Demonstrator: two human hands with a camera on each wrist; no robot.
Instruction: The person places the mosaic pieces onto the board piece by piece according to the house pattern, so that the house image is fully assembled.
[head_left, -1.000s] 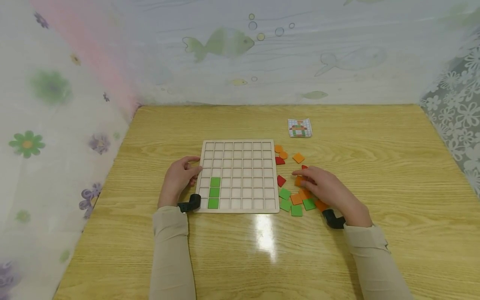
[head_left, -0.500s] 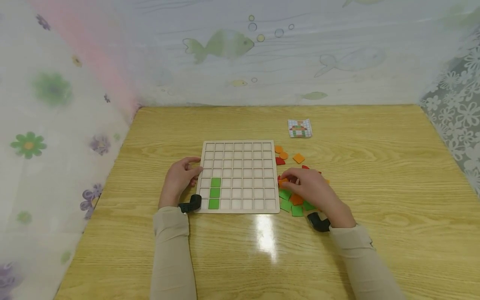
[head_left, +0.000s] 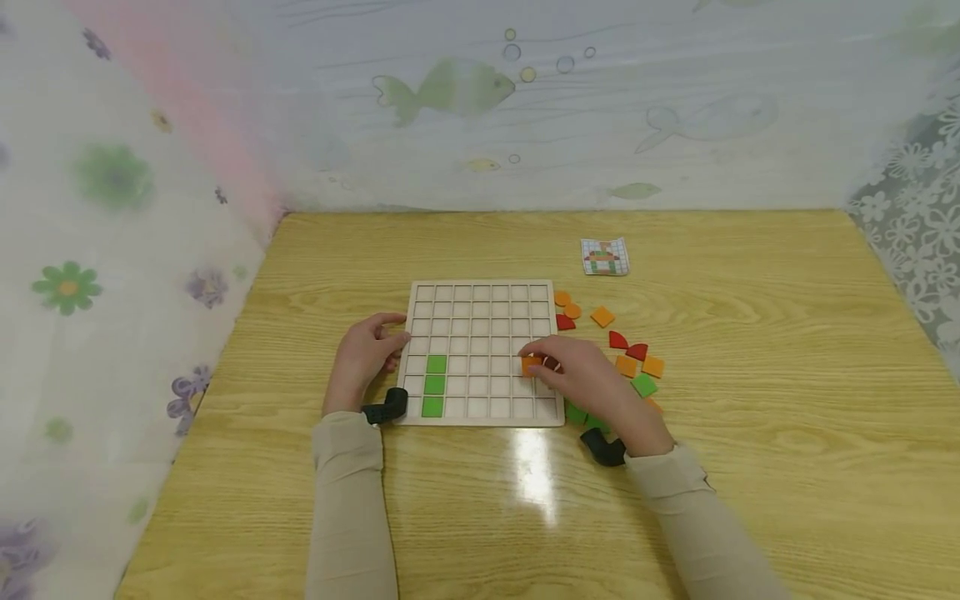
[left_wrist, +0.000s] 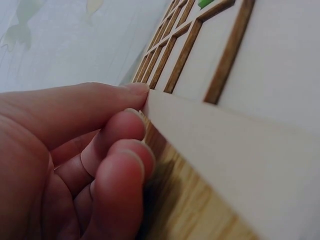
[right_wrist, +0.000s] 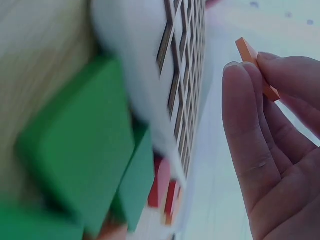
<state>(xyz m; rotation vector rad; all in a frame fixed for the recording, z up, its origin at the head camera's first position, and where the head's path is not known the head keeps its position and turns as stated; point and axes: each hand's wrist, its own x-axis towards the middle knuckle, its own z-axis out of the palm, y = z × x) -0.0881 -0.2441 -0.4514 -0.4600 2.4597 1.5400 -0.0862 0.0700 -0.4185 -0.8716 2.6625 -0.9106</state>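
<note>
A wooden grid board (head_left: 480, 343) lies flat on the table, with three green square tiles (head_left: 434, 384) in its second column from the left. My left hand (head_left: 363, 357) touches the board's left edge with thumb and fingertips; the left wrist view shows the thumb tip (left_wrist: 136, 89) at that edge. Over the board's right side, my right hand (head_left: 588, 379) pinches an orange square tile (head_left: 530, 367) between thumb and fingers. In the right wrist view this orange tile (right_wrist: 260, 70) is held up on edge. Part of the right-hand columns is hidden under the hand.
Loose tiles lie right of the board: red quarter-circles (head_left: 617, 340), orange squares (head_left: 652, 367), orange round pieces (head_left: 572, 311) and green squares (head_left: 643, 384). Some are covered by the right arm. A small printed pattern card (head_left: 604, 257) lies behind them. A patterned curtain (head_left: 450, 125) hangs behind the table.
My right hand has moved left from the loose tiles to over the board's right side, carrying the orange tile. The left hand stays at the board's left edge.
</note>
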